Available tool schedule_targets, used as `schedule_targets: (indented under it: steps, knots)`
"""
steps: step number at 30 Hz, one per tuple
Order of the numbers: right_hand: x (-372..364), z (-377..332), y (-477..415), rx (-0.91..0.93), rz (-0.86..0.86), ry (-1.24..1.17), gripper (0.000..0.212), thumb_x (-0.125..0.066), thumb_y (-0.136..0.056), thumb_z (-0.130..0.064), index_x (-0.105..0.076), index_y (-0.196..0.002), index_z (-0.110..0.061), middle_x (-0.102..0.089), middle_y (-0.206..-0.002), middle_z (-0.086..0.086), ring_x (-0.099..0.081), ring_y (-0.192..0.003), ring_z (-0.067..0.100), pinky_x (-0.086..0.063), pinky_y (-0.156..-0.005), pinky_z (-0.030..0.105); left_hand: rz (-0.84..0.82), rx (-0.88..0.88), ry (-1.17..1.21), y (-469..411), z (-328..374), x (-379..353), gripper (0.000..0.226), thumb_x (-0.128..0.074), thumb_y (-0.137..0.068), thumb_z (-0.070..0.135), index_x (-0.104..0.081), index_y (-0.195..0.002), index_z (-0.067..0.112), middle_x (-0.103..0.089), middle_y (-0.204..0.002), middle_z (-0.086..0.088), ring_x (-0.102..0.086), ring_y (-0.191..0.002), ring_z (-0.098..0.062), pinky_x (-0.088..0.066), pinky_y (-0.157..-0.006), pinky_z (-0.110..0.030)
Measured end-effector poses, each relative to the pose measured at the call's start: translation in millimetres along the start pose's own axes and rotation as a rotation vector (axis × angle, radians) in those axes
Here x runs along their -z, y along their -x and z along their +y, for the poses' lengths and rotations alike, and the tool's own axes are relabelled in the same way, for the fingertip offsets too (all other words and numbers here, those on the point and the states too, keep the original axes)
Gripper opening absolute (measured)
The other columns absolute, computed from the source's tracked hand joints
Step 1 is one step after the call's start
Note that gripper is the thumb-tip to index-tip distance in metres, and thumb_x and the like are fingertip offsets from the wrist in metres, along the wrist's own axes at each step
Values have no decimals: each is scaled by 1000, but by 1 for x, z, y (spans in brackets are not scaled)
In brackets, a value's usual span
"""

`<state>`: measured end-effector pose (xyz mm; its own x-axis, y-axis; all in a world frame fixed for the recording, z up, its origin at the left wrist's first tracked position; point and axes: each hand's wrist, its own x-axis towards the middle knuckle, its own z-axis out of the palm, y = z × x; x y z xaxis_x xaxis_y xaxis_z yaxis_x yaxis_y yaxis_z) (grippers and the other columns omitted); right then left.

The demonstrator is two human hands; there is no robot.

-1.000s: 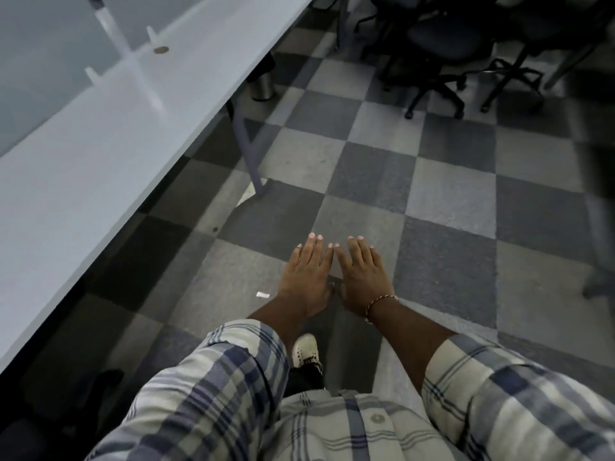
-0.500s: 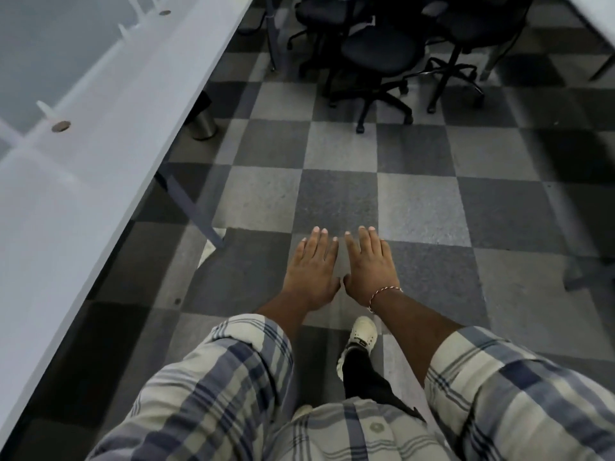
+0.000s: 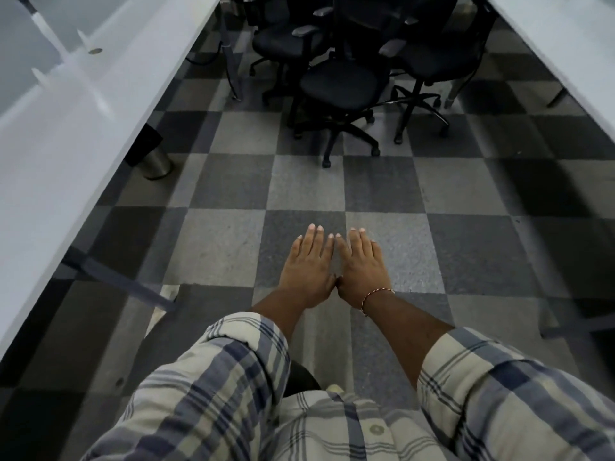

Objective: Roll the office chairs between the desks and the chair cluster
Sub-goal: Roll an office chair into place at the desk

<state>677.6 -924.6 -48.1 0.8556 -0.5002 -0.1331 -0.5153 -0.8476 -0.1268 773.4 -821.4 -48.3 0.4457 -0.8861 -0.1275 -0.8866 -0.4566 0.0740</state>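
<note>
A cluster of black office chairs stands ahead at the top middle. The nearest chair (image 3: 342, 83) faces me with its wheeled base on the carpet, a second chair (image 3: 286, 41) sits behind it to the left, and a third chair (image 3: 432, 58) to the right. My left hand (image 3: 307, 266) and my right hand (image 3: 364, 266) are stretched out side by side, palms down, fingers straight, holding nothing. They hover over bare floor, well short of the chairs. A thin bracelet circles my right wrist.
A long white desk (image 3: 76, 121) runs along the left, with a metal bin (image 3: 154, 161) under it and a slanted leg near the floor. Another white desk (image 3: 565, 38) edges the right side. Checkered grey carpet (image 3: 226, 241) lies between them.
I have walked forward down the aisle. The chair cluster has come closer and more central, and the right desk has come into view. Both hands stay flat and together.
</note>
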Motion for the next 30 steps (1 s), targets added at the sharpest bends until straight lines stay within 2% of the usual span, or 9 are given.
schedule_targets:
  steps: [10,18,25,30]
  knots:
    - [26,72,-172,-84,42,17,91,-61,-90,-39,-2,-156,-17,1,-163,17,7,-150,34,-4,-122,47,-8,-94,-28,-196,-38,6,83,-40,-98,51,1,-158,10,6,-165,-17,14,-151,-30,4,-123,-45]
    - [71,113,-313,-190,86,9,91,-60,-90,-37,0,-156,-17,2,-163,17,7,-150,34,-4,-122,48,28,-179,-49,-352,-85,58,80,-40,-99,45,2,-157,9,5,-165,-18,14,-151,-32,5,-122,-46]
    - [95,163,-406,-231,93,14,88,-57,-92,-38,0,-156,-17,2,-163,17,8,-150,34,-5,-122,47,16,-219,-75,-468,-87,76,80,-36,-100,50,3,-158,11,9,-165,-15,17,-151,-29,5,-123,-45]
    - [110,235,-494,-242,96,16,87,-55,-92,-40,-1,-156,-16,2,-163,18,7,-150,34,-5,-122,48,6,-231,-84,-582,-72,84,81,-39,-100,49,2,-158,11,8,-165,-15,16,-151,-29,4,-123,-45]
